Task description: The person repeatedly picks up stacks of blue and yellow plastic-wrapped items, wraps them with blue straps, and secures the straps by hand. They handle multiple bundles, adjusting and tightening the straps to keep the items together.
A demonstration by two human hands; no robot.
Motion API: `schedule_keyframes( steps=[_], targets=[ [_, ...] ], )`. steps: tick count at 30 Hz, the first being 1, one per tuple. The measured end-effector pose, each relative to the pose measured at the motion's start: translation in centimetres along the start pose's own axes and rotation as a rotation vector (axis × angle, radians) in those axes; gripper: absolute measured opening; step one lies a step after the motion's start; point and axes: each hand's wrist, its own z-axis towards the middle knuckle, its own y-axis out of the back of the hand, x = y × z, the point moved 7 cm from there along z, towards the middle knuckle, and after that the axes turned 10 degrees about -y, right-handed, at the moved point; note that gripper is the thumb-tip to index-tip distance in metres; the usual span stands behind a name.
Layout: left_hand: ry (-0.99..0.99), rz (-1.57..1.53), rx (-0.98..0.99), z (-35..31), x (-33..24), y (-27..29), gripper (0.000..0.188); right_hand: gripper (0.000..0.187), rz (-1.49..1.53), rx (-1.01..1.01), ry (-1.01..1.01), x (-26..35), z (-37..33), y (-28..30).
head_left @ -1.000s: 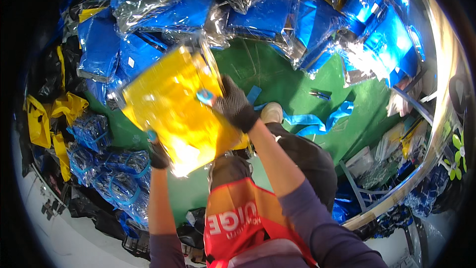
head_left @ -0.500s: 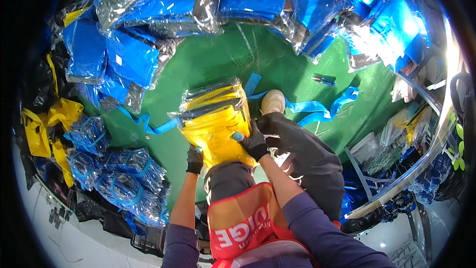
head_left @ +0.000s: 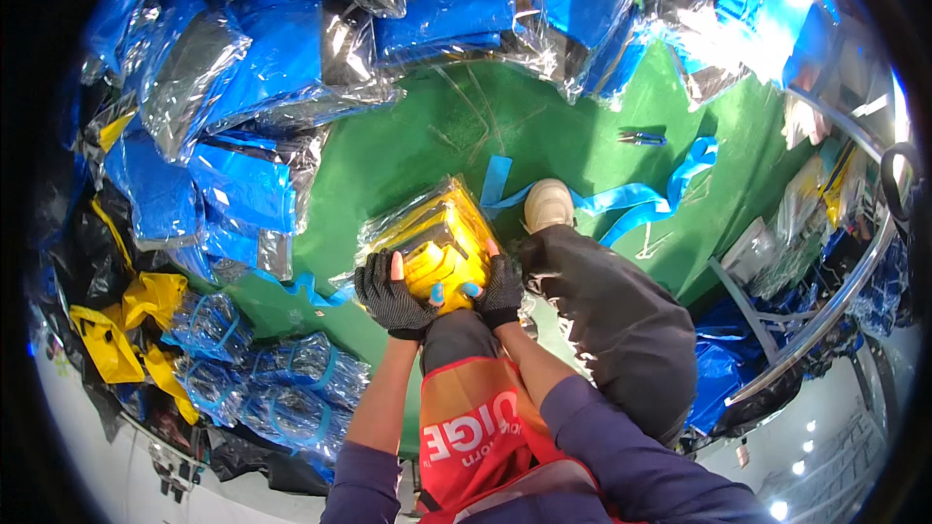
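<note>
A stack of yellow-and-black folded goods in clear plastic bags [head_left: 427, 233] rests by my knee, its near end bunched up. My left hand [head_left: 390, 299], in a dark knitted glove with bare fingertips, grips its near left side. On the near right side, my right hand [head_left: 502, 289] closes round the stack too, in a similar glove. Light-blue wraps show on both thumbs. A light-blue strap [head_left: 621, 200] lies on the floor and comes out on both sides of the stack; the stretch beneath is hidden.
Thread snips [head_left: 642, 138] lie on the green floor [head_left: 456, 126]. Blue bagged goods [head_left: 447, 5] are piled along the far side. Strapped bundles [head_left: 301, 383] and yellow pieces [head_left: 107, 344] sit at left. My shoe [head_left: 549, 204] stands beside the strap. A curved metal rail [head_left: 835, 306] is at right.
The stack has tilted and its near end is now bunched between my hands. My left hand has moved up along its side. The view has shifted a little.
</note>
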Motion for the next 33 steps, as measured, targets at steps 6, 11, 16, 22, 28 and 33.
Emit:
schedule_keyframes(
  steps=[6,11,16,22,28,33],
  targets=[
    [0.004,0.002,0.071,-2.5,2.7,-4.3,0.074,0.091,-0.115,-0.153,0.046,-0.8,1.7,-0.9],
    [-0.048,-0.1,0.001,-2.8,3.9,-5.7,0.071,0.072,-0.044,-0.187,0.121,-1.4,2.1,-1.7],
    [-0.077,-0.027,0.085,-2.4,5.0,-6.7,0.058,0.064,-0.128,-0.163,0.049,-1.9,2.5,-2.3],
    [0.094,-0.011,0.441,-3.0,5.4,-7.5,0.064,0.059,-0.642,0.666,-0.425,-1.1,5.5,-0.3],
    [0.317,-0.265,0.929,1.5,5.7,-4.9,0.046,0.035,-0.325,-0.093,-0.047,18.3,22.6,15.9],
    [-0.174,-0.705,0.168,23.5,3.4,-0.1,0.022,0.031,-0.211,-0.464,0.119,26.8,34.6,25.6]
  ],
)
